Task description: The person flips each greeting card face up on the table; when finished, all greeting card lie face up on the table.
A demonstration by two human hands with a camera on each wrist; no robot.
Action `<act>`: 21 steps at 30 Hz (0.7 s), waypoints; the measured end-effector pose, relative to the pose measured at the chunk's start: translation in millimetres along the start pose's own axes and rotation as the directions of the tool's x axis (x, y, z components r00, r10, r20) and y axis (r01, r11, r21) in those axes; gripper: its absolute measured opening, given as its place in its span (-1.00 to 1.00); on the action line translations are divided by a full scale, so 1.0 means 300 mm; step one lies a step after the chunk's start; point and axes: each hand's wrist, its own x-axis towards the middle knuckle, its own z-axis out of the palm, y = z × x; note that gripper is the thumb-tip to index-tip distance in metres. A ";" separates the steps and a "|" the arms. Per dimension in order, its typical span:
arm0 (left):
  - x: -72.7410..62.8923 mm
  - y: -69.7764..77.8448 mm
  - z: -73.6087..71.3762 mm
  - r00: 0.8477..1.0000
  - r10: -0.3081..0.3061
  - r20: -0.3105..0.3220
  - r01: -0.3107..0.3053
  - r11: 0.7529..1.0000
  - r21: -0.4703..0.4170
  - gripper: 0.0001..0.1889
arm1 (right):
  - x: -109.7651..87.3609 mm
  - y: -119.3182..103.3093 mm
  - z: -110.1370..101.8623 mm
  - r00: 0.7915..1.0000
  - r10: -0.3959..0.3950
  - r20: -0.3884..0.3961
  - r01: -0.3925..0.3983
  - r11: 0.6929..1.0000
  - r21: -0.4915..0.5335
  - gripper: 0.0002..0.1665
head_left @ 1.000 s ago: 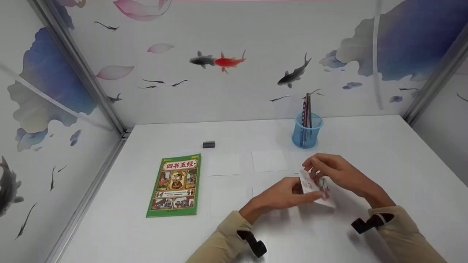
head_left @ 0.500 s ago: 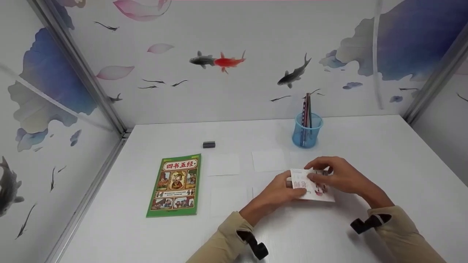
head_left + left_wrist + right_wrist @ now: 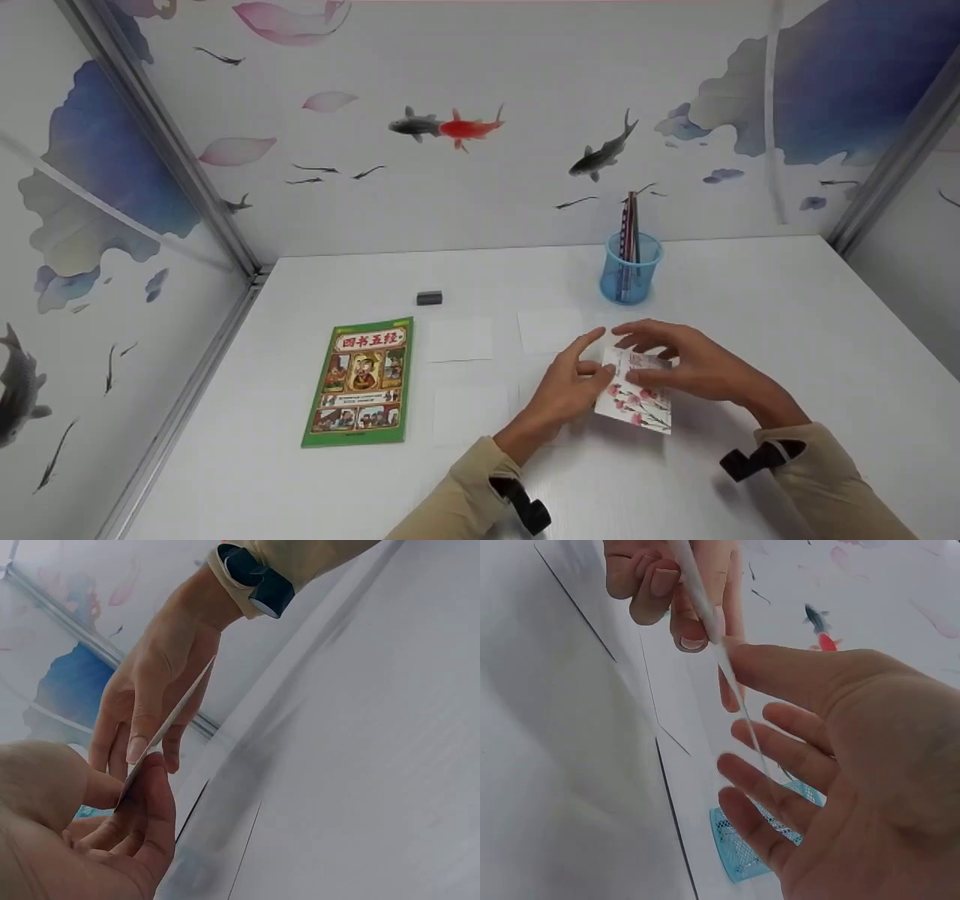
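A small white greeting card [image 3: 637, 409] printed with pink flowers is held up just over the table at the right of centre in the head view. My left hand [image 3: 566, 386] pinches its left edge, index finger stretched out past it. On the other side my right hand [image 3: 694, 364] has its thumb on the printed face and its fingers behind. The left wrist view shows the card [image 3: 171, 720] nearly edge-on between both hands. In the right wrist view the right fingers [image 3: 769, 814] are spread and the thumb is against the card.
Several blank white paper squares [image 3: 461, 339] lie on the white table [image 3: 247, 480]. Left of them is a green-edged comic book [image 3: 360, 382]. A small dark block [image 3: 429, 298] sits behind, and a blue mesh pen cup [image 3: 630, 281] with pencils stands beyond the hands.
The card has turned between my hands, from steeply tilted, then text leftward, to text at the top and flowers below. My left index finger has straightened away from it.
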 end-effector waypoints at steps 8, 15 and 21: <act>-0.009 0.004 0.006 0.996 0.018 0.087 -0.034 0.981 0.189 -0.54 | -0.011 0.017 -0.019 0.995 0.097 -0.011 -0.097 0.993 -0.071 -0.31; -0.019 0.007 0.028 0.967 0.163 0.198 -0.240 0.845 0.478 -0.58 | -0.014 0.039 -0.013 0.998 0.024 0.056 -0.019 0.996 -0.088 -0.48; -0.028 -0.003 0.042 0.934 0.206 0.291 -0.355 0.600 0.717 -0.69 | -0.005 0.048 -0.012 0.989 0.144 0.023 -0.136 0.971 -0.197 -0.65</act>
